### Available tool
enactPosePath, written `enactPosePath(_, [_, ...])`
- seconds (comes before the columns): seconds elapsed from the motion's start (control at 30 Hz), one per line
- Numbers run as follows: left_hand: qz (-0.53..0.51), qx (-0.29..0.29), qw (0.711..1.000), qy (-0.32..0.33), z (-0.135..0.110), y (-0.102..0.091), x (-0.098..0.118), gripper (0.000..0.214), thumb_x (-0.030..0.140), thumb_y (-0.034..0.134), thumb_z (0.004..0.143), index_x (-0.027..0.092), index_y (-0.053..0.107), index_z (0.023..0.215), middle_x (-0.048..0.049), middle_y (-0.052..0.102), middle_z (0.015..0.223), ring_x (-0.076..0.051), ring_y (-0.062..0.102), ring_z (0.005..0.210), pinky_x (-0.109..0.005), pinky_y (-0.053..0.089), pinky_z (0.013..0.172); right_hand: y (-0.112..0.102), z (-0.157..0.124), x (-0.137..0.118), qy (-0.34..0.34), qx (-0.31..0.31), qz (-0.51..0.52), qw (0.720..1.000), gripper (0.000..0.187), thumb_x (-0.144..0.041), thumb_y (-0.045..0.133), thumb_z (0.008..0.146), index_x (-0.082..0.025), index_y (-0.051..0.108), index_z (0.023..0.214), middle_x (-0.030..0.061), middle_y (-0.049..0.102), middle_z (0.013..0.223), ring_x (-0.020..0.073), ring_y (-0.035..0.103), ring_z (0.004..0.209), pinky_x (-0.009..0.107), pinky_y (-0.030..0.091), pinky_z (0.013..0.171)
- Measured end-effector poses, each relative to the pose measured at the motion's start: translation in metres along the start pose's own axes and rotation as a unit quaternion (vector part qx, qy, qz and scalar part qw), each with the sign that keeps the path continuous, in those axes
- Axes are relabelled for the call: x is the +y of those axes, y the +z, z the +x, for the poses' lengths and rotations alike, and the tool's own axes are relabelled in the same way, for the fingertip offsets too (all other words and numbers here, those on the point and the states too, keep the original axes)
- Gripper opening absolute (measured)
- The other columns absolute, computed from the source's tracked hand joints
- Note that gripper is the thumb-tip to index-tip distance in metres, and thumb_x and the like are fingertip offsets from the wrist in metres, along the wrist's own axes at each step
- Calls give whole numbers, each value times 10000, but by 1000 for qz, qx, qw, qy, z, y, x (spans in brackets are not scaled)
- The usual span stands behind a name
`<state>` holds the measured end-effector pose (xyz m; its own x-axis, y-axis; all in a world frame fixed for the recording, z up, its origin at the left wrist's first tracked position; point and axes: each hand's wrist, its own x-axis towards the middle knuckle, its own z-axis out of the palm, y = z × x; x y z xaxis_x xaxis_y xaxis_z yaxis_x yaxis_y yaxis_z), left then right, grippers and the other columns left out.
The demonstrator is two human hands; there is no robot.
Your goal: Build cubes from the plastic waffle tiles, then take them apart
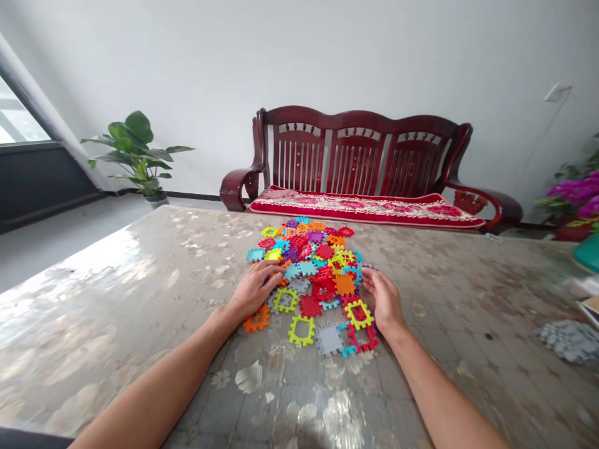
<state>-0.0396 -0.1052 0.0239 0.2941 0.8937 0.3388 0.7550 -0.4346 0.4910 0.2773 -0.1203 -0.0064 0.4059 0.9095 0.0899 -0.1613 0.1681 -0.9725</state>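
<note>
A loose pile of flat interlocking plastic tiles with notched edges lies on the table between my hands. My left hand (256, 288) rests at the pile's left edge, fingers stretched out over some tiles. My right hand (382, 295) is at the right edge, fingers apart and slightly bent, near a blue tile. An orange tile (344, 285) and a red tile (311, 305) lie in the middle. Closer to me are a yellow-green frame tile (302, 330), a grey tile (329, 340) and a yellow frame tile (359, 315). An orange tile (257, 318) lies below my left hand.
The table (163, 293) has a shiny floral cover. A heap of grey tiles (569, 340) sits at the far right. Behind the table stands a dark red wooden bench (358, 159) with a red patterned cushion (365, 204). Potted plants (135, 153) stand beyond it.
</note>
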Motion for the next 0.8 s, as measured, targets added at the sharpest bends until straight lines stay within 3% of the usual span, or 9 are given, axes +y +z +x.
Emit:
enactPosePath(0.3, [-68, -14, 997, 23, -2, -2, -15, 392, 448, 413, 948, 219, 714, 1052, -75, 632, 1257, -218, 554, 1198, -392, 399, 1079, 2, 0, 0, -11, 0, -44, 999, 388, -537, 625, 750, -193, 724, 899, 62, 734, 962, 221, 647, 901, 353, 492, 812])
enactPosePath(0.8, [-63, -8, 998, 30, -2, 1, -17, 347, 401, 438, 941, 212, 707, 1050, -74, 625, 1260, -208, 560, 1181, -389, 402, 1074, 5, -3, -3, -18, 3, -71, 997, 425, -562, 603, 758, -187, 726, 914, 61, 730, 954, 218, 630, 867, 342, 483, 780])
